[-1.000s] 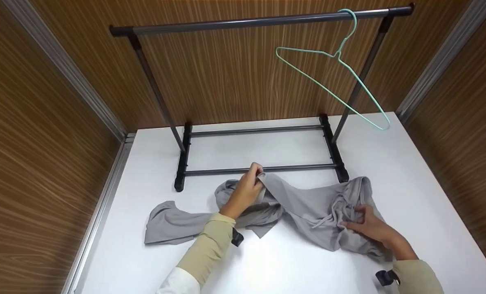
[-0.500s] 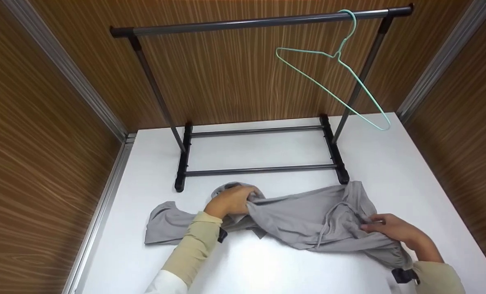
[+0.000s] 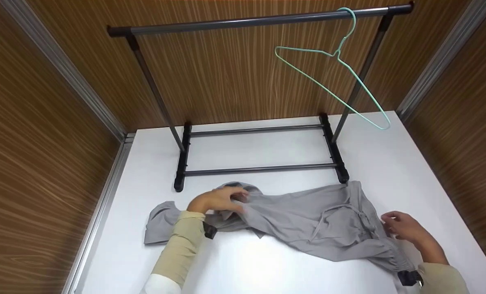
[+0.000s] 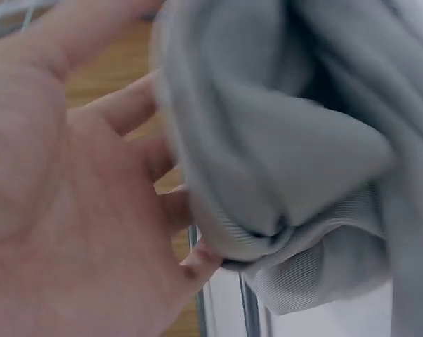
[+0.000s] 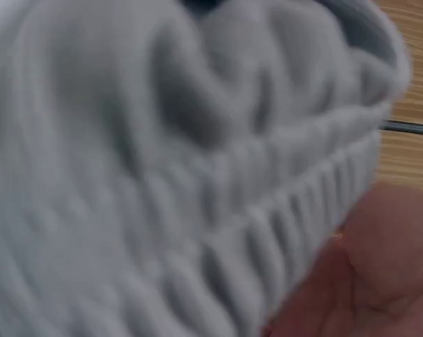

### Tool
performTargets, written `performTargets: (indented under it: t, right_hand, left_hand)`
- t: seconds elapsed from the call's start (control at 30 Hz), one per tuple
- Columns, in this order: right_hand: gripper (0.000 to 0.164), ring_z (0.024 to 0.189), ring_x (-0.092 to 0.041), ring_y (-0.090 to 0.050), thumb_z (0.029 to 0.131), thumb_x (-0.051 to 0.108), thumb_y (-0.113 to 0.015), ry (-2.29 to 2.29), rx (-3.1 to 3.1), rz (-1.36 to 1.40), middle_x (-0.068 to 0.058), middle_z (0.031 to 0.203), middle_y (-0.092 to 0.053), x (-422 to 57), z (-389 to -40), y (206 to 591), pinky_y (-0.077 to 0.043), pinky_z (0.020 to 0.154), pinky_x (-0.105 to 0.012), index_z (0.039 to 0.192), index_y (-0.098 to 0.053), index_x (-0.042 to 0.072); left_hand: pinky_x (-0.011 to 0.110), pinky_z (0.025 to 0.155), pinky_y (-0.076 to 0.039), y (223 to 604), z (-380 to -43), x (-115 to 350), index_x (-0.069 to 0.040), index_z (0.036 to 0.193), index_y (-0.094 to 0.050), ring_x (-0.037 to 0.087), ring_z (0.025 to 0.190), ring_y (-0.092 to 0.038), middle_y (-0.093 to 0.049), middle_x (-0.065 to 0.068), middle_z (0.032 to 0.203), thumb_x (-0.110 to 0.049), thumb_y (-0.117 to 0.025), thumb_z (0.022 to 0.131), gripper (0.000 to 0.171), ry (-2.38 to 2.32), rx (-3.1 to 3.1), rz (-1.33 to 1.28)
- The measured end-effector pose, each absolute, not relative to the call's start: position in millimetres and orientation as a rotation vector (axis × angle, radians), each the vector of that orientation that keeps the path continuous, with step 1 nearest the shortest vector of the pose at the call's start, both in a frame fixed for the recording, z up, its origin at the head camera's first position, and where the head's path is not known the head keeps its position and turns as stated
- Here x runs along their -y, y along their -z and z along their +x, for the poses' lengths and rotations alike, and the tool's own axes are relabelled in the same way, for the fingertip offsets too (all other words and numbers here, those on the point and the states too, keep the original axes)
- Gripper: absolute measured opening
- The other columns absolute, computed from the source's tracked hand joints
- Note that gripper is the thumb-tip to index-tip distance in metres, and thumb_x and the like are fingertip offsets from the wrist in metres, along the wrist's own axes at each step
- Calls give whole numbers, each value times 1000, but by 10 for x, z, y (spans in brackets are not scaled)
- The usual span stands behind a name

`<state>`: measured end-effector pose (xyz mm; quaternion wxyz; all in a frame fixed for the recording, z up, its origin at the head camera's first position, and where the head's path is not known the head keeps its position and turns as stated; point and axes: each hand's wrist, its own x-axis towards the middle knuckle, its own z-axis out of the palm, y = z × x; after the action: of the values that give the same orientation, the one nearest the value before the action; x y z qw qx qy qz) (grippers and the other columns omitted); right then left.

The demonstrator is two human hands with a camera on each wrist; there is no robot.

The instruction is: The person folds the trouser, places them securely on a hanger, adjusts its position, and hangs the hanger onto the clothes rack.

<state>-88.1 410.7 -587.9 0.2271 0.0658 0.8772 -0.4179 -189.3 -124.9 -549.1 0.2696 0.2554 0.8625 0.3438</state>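
Grey drawstring trousers [image 3: 304,216] lie crumpled across the white table, their gathered elastic waistband [image 5: 282,203] toward the right. A thin drawstring [image 3: 321,224] trails over the front. My left hand [image 3: 216,200] is over the bunched leg part, thumb and fingers spread apart; in the left wrist view its open palm faces the folded cloth [image 4: 289,140], with some fingertips hidden behind it. Just right of the waistband is my right hand [image 3: 408,228], fingers loosely bent and holding nothing. Cloth covers part of that hand in the right wrist view.
A dark metal clothes rack [image 3: 243,23] stands behind the trousers, its black feet [image 3: 180,175] on the white table [image 3: 153,159]. From its top bar, toward the right, hangs a mint-green wire hanger [image 3: 314,81]. Wood-grain panels [image 3: 54,163] enclose the back and sides.
The raised cloth has come down, and the trousers lie flatter with the waist spread to the right. My left hand lowered, let go and shifted left; my right hand let go and moved right.
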Motion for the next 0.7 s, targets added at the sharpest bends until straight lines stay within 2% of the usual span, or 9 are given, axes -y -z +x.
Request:
performTargets:
  t: [0.07,0.17,0.23,0.33,0.4,0.53,0.7]
  right_hand:
    - [58,98,-42,-55,97,34,-45,1105,-2486,165,-35,112,-50,-4071,-886,5895,-49,75,-45,123,-39,-18]
    - [56,98,-42,-53,94,34,-52,1045,-2561,143,-35,112,-48,-4002,-899,5914,-47,75,-43,120,-44,-14]
    - [51,93,-38,-54,93,33,-55,1016,-2591,127,-31,105,-53,-3960,-911,5929,-46,72,-41,113,-49,-14]
    - [39,81,-27,-54,92,30,-57,1007,-2607,109,-17,89,-57,-3910,-932,5962,-44,67,-36,99,-55,-8]
    - [32,73,-21,-51,92,28,-56,1012,-2612,91,-9,80,-56,-3893,-940,5986,-41,63,-33,91,-56,-4]
    - [27,70,-18,-47,91,25,-57,1056,-2633,81,-6,77,-53,-3907,-943,6017,-39,61,-32,90,-56,-2]
    - [35,75,-20,-49,92,24,-57,1108,-2636,123,-12,88,-55,-3998,-921,6011,-42,61,-32,104,-54,-8]
  left_hand:
    - [49,102,-25,5531,-1971,1278,-13,125,-55,22,118,-47,-56,2,124,-40,-60,89,46,-1030,-2426,617]
    - [54,98,-23,5655,-2070,1285,-14,124,-55,26,119,-45,-55,4,127,-43,-54,91,44,-1005,-2688,444]
    - [54,98,-24,5753,-2101,1269,-13,131,-49,30,123,-41,-50,7,132,-44,-56,90,52,-931,-2750,323]
    - [56,98,-27,5890,-2112,1223,-10,134,-46,33,122,-41,-47,12,133,-44,-62,86,61,-838,-2731,257]
    - [54,95,-32,5953,-2109,1188,-7,129,-50,34,117,-44,-51,13,125,-44,-64,85,60,-771,-2729,268]
    - [47,85,-37,6024,-2124,1145,-5,108,-62,29,101,-47,-54,10,102,-33,-67,83,38,-675,-2797,313]
    - [36,71,-38,6028,-2139,1212,-8,88,-54,20,76,-46,-49,2,77,-22,-61,84,15,-947,-2776,271]
